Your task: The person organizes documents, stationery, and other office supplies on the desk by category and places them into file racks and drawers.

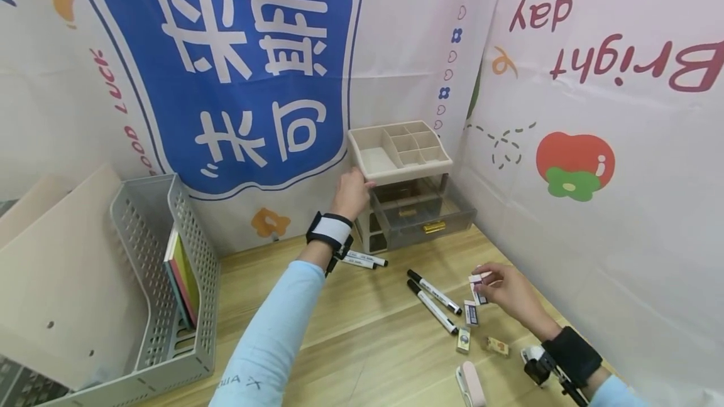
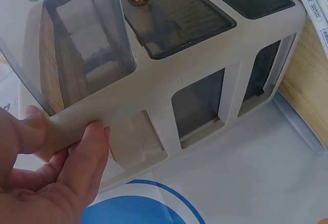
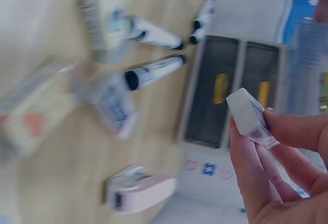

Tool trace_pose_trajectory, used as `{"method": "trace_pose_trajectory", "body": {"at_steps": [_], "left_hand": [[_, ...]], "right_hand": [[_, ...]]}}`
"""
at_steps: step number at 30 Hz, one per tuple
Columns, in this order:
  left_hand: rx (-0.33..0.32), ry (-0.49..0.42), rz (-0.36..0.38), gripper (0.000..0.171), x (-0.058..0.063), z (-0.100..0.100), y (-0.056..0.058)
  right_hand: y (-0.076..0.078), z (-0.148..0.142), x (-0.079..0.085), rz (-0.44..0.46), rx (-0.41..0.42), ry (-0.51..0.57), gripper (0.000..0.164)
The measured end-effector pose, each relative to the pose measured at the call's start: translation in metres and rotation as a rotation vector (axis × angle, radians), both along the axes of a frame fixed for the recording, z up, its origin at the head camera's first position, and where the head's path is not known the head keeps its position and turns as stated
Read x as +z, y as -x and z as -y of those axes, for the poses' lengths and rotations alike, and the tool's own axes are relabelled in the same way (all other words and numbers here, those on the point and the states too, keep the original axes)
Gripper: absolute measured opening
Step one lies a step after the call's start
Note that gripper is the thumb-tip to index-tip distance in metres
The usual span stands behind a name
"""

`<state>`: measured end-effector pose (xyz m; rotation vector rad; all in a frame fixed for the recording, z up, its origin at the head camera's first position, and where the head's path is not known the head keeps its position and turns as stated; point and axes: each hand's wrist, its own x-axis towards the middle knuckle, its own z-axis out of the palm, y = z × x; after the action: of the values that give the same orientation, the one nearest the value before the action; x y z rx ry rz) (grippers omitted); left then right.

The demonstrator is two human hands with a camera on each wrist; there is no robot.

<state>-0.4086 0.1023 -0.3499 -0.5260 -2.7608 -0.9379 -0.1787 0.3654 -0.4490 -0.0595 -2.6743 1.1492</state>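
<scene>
My left hand (image 1: 352, 193) grips the upper left edge of a white desktop drawer organizer (image 1: 364, 231). In the left wrist view, the thumb lies on its front frame (image 2: 77, 124) and the fingers bend round to its side. A clear grey drawer (image 1: 452, 222) with a gold handle stands pulled out at the front, just under the compartment top. Over the table's right side, my right hand (image 1: 511, 294) pinches a small white eraser (image 3: 248, 116) between thumb and fingers. A second sleeved eraser (image 1: 471, 313) lies just below that hand, beside two black-capped markers (image 1: 434, 292).
Two small yellowish boxes (image 1: 464, 340) and a pink stapler (image 1: 471, 384) lie near the front right. More markers (image 1: 362, 260) rest against the organizer's base. A grey perforated file holder (image 1: 206, 306) with booklets stands at left. Printed cloth walls (image 1: 565, 218) enclose the back and right.
</scene>
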Motion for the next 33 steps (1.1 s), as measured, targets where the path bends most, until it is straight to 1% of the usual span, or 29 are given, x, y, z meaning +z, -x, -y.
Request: {"method": "trace_pose_trajectory", "body": {"at_steps": [4,8,10,14,17,21,27,30,33], "left_hand": [[-0.001,-0.005,0.023,0.039,0.001,0.000,-0.001],[-0.007,-0.010,0.046,0.039,0.003,-0.001,-0.002],[-0.006,-0.005,0.047,0.039,0.003,0.000,-0.002],[0.001,0.005,0.045,0.039,0.004,0.001,-0.001],[0.004,0.018,0.046,0.039,0.003,0.001,0.001],[0.006,0.033,0.048,0.038,0.001,0.001,0.003],[0.008,0.020,0.053,0.037,0.001,0.001,0.003],[0.010,0.014,0.048,0.036,0.001,0.002,0.003],[0.012,0.014,0.037,0.034,0.001,0.002,0.003]], "right_hand": [[0.001,0.007,0.022,-0.014,0.006,0.096,0.025],[0.002,0.015,0.047,0.007,0.016,0.176,0.030],[0.004,0.020,0.061,0.012,0.039,0.219,0.032],[0.016,0.031,0.087,0.021,0.058,0.242,0.033],[0.029,0.040,0.101,0.030,0.080,0.241,0.032],[0.051,0.053,0.111,0.026,0.113,0.267,0.032],[0.083,0.071,0.119,-0.001,0.136,0.300,0.030],[0.095,0.080,0.120,-0.004,0.146,0.302,0.028],[0.106,0.086,0.121,0.022,0.141,0.294,0.027]]}}
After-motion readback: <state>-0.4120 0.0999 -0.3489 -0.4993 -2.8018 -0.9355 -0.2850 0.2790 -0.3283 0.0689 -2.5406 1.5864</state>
